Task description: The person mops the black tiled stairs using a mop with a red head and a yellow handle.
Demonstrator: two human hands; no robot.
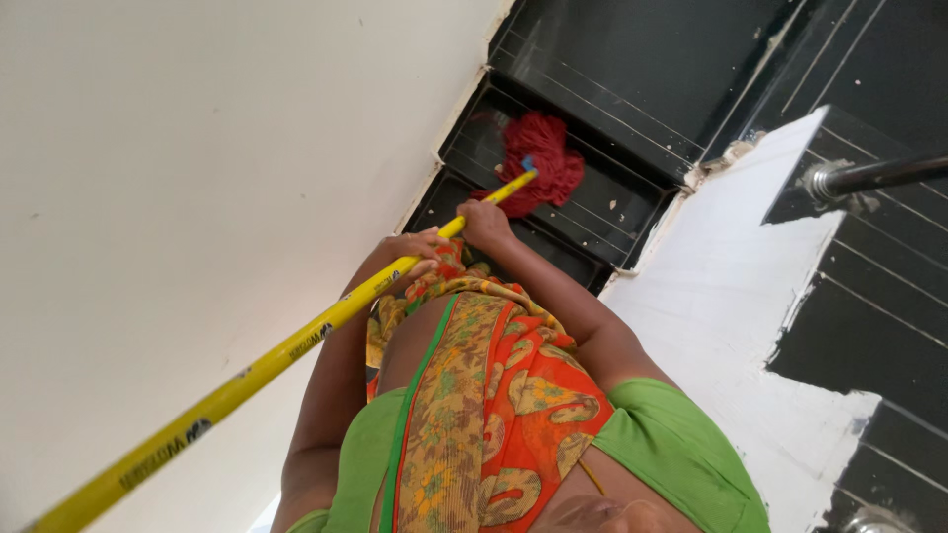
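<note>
I hold a long yellow mop handle [247, 380] with both hands. The handle runs from the lower left up to a red string mop head [541, 163], which rests on a black stair step [602, 202]. My left hand [417, 249] is closed around the handle in front of my waist. Further down the handle, nearer the mop head, my right hand [486, 223] grips it too. A small blue piece joins the handle to the mop head. My green blouse and orange floral cloth fill the lower middle of the view.
A plain white wall [197, 148] covers the left side. Black steps with thin white grooves descend ahead. To the right are a white-painted sloping band [731, 286], a metal rail pipe [874, 175] and more black tiled surface.
</note>
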